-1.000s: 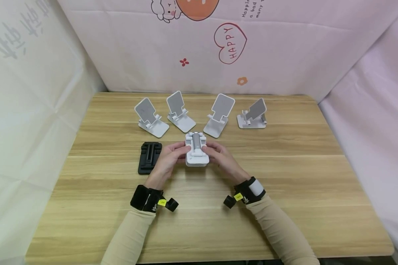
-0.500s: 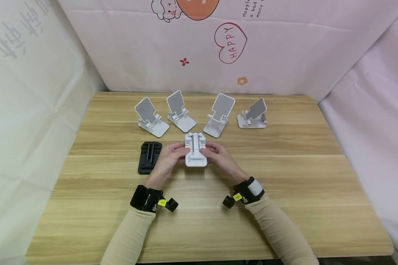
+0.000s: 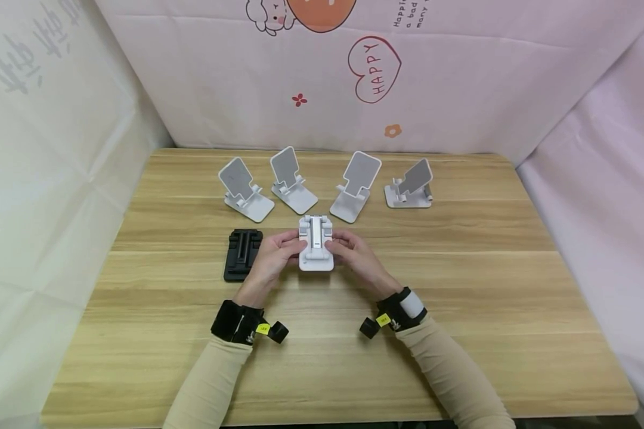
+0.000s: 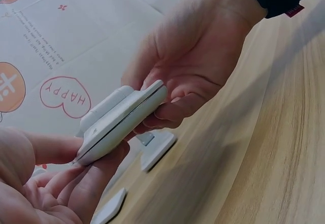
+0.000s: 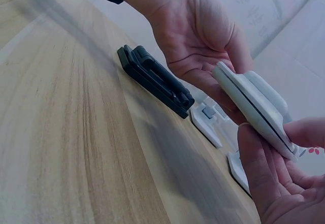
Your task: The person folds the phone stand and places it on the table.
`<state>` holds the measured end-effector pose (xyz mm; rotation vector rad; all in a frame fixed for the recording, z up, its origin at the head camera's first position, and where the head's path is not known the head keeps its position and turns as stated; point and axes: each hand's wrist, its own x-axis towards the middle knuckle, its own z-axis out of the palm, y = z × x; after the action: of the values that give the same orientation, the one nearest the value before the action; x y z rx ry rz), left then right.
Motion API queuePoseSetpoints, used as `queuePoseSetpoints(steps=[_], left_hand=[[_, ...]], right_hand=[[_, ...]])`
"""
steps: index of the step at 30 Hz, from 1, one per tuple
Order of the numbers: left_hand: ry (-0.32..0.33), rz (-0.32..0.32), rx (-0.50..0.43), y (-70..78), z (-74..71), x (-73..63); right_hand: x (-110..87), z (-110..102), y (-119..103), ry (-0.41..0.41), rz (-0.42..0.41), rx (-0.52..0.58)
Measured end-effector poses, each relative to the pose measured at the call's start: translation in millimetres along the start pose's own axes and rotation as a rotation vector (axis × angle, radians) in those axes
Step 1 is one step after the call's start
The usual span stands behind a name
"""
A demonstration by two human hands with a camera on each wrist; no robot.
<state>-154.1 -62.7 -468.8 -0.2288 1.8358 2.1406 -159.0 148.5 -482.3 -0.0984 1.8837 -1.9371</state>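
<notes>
A folded white phone stand (image 3: 316,262) is held above the table between both hands, its hinged side facing up. My left hand (image 3: 271,259) pinches its left edge, thumb on top and fingers beneath. On the opposite edge my right hand (image 3: 361,259) grips it the same way. Both wrist views show the stand edge-on, with a thin dark seam between its two closed layers: the white phone stand (image 4: 122,120) in the left one, the white phone stand (image 5: 254,107) in the right one. A folded black phone stand (image 3: 241,256) lies on the table just left of my left hand.
Along the back of the wooden table (image 3: 488,286) stand several unfolded white phone stands, among them the leftmost stand (image 3: 249,205) and the rightmost stand (image 3: 408,196). A printed white cloth (image 3: 220,89) hangs behind, with more cloth at both sides.
The white phone stand has tilted slightly in the hands, so its front edge now looks thinner and its top faces the head camera more. Both hands keep their grip.
</notes>
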Motion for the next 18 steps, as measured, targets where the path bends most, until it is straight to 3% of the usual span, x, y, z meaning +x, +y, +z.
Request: queuePoseSetpoints(steps=[7,11,18], left_hand=[[0.036,-0.041,0.037,0.3,-4.7,0.1],[0.11,-0.059,0.053,2.6,-9.3,0.3],[0.214,0.03,-0.038,10.9,-21.5,-1.2]], right_hand=[[1.1,3.7,0.3,0.001,-0.002,0.02],[3.4,8.5,0.7,0.003,-0.017,0.018],[11.0,14.2,6.2,0.004,-0.004,0.006]])
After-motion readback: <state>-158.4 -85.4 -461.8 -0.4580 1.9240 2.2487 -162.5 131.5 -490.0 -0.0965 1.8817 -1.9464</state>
